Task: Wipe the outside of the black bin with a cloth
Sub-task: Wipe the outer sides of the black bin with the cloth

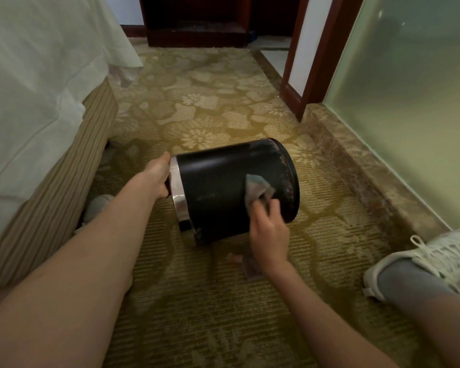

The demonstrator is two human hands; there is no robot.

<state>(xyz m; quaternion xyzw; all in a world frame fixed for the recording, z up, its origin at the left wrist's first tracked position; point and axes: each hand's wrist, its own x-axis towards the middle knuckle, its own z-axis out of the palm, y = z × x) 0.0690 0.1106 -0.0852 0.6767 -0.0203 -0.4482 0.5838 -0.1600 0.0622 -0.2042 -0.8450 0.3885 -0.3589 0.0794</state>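
Black bin (pixel 215 187) lies tipped on its side on the patterned carpet (pixel 210 102), between the bed (pixel 37 102) on the left and a stone sill (pixel 356 166) under a frosted glass panel (pixel 409 75) on the right. Its open end, ringed by a silver rim (pixel 177 192), points left toward the bed, and its scuffed, worn base edge (pixel 287 176) points right. The left hand (pixel 158 179) grasps the rim, with its fingers hooked over the edge into the mouth of the bin. The right hand (pixel 270 235) pinches a small grey-green cloth (pixel 258 188) in curled fingers and presses it against the bin's black side, close to the base end. Pale smears show on the black wall left of the cloth. A white shoe (pixel 436 258) with laces sits on the carpet at the right edge, well apart from the bin, and another pale shoe (pixel 98 205) shows beside the bed base, behind the left forearm.
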